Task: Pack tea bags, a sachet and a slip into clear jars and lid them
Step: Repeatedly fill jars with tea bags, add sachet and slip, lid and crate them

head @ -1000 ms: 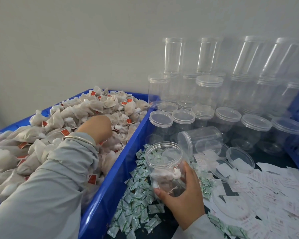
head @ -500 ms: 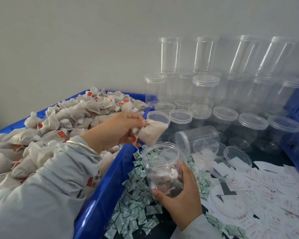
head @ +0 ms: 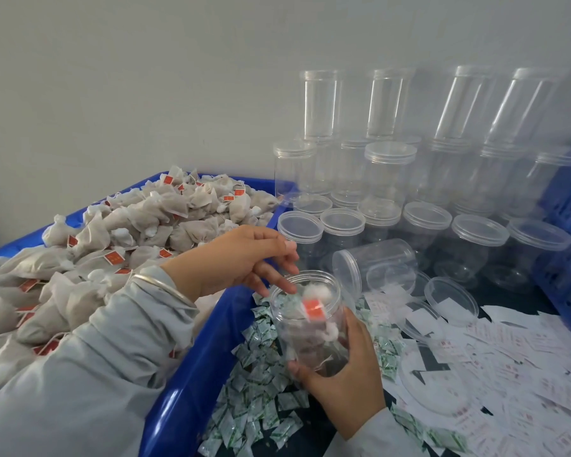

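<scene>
Right hand [head: 343,374] wraps the open clear plastic jar [head: 307,321] low on its wall, prob. to steady it upright w/ mouth up, long axis near vertical. Red-tagged white tea bag [head: 314,305] sits at the mouth, partly in. Left hand [head: 244,258] hovers over the rim, fingers loose, holding nothing. Beyond: blue plastic bin [head: 192,357] of tea bags, lidded clear jars [head: 389,179] at rear.

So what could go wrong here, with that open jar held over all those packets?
The open jar is held by the right hand alone, low on its wall; it might tip and spill its tea bags. The left hand hovers at the rim with loose fingers and could knock it. The jar lying on its side nearby could roll into it.
</scene>
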Demonstrator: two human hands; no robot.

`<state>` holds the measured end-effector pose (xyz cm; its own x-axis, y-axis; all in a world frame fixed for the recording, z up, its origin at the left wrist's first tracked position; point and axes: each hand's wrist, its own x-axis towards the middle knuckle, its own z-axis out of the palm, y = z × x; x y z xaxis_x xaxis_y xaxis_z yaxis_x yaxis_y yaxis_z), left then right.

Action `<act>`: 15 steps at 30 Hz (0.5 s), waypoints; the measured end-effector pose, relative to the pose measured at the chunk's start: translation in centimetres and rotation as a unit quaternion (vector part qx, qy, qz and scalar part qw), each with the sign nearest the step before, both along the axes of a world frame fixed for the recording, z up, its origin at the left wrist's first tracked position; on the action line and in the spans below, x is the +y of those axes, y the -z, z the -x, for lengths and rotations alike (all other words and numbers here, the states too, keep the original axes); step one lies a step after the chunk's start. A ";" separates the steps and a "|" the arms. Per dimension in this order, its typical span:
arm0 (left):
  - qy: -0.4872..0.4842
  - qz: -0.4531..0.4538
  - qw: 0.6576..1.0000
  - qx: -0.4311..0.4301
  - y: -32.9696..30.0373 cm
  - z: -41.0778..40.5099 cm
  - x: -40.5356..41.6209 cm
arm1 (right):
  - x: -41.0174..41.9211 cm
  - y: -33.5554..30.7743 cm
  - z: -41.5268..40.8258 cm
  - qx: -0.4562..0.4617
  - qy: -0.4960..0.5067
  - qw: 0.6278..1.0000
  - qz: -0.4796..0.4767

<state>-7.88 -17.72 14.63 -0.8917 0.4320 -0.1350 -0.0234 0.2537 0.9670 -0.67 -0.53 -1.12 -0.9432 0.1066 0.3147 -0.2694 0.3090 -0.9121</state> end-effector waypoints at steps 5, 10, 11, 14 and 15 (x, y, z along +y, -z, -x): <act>-0.029 -0.047 0.998 0.010 -0.4 0.2 -0.3 | -0.2 0.0 0.0 0.021 -0.003 0.999 0.030; -0.180 0.035 0.979 0.084 -0.3 1.8 -2.0 | -0.3 -0.2 0.0 0.032 -0.003 0.999 0.029; -0.224 0.105 0.961 0.128 0.0 2.3 -2.8 | -0.3 -0.3 0.0 0.032 0.000 0.999 0.030; -0.254 0.364 0.865 0.234 1.3 4.0 -5.0 | -0.4 -0.1 0.0 0.028 0.007 0.999 0.042; -0.240 0.422 0.842 0.234 1.7 4.4 -5.5 | -0.3 0.0 0.0 0.022 0.009 0.998 0.051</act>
<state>-12.30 -23.19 12.92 -0.9770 -0.0670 0.2023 0.0148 0.9255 0.3784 -0.68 -0.85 -1.13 -0.9260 0.1574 0.3432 -0.3060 0.2200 -0.9263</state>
